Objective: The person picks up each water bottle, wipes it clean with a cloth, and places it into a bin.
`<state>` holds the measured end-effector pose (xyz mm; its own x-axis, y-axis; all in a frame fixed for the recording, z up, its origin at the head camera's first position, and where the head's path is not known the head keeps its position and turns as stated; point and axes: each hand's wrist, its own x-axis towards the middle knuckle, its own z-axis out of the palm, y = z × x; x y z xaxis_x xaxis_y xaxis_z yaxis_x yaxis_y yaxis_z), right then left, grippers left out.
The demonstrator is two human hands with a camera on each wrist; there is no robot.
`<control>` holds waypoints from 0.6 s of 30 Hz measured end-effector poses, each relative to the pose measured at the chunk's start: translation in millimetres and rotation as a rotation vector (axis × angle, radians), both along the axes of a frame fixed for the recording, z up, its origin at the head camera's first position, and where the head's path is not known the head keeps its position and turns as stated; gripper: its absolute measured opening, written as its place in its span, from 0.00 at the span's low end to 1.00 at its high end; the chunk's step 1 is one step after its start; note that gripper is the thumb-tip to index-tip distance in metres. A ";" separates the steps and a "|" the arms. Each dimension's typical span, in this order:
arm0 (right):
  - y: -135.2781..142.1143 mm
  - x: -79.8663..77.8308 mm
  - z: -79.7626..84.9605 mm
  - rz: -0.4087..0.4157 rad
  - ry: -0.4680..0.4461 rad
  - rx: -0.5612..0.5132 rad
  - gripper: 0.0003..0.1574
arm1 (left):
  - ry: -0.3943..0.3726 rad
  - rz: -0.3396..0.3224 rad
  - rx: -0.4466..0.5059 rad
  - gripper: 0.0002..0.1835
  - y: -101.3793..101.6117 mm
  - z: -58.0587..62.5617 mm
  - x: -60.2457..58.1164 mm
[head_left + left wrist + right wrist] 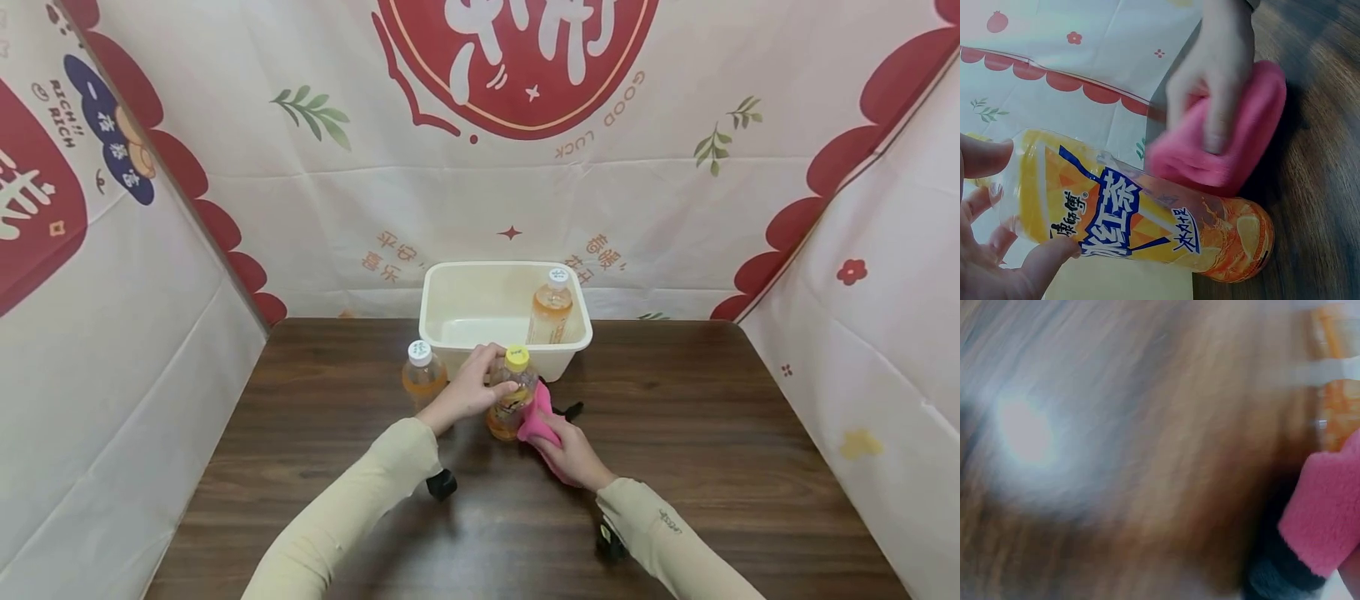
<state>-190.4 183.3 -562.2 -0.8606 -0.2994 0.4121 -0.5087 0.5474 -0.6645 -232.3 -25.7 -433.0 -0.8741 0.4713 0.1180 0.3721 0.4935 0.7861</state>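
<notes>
My left hand [476, 379] grips the upper part of a yellow-capped iced tea bottle [510, 408], thumb on one side and fingers on the other. In the left wrist view the bottle's yellow and orange label [1104, 200] faces the camera. My right hand [572, 454] holds a folded pink cloth [538, 412] against or right beside the bottle's side; whether they touch is hard to tell. Fuzzy pink cloth [1329, 512] also shows at the right edge of the right wrist view, which is blurred. Whether the bottle's base rests on the table cannot be told.
A cream plastic bin [427, 304] stands at the table's back edge, with a white-capped bottle [551, 312] upright inside its right end. Another white-capped bottle [423, 379] stands left of my left hand, before the bin. Printed cloth walls [337, 225] enclose the brown wooden table [712, 417].
</notes>
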 end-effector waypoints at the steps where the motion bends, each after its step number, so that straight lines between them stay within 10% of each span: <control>1: -0.3 0.2 5.2 -0.010 -0.009 -0.021 0.17 | -0.004 -0.001 0.002 0.19 -0.3 0.1 -0.3; 18: -0.2 -16.9 121.7 0.083 0.134 -0.017 0.16 | -0.057 -0.007 0.052 0.18 -0.7 -0.8 -1.6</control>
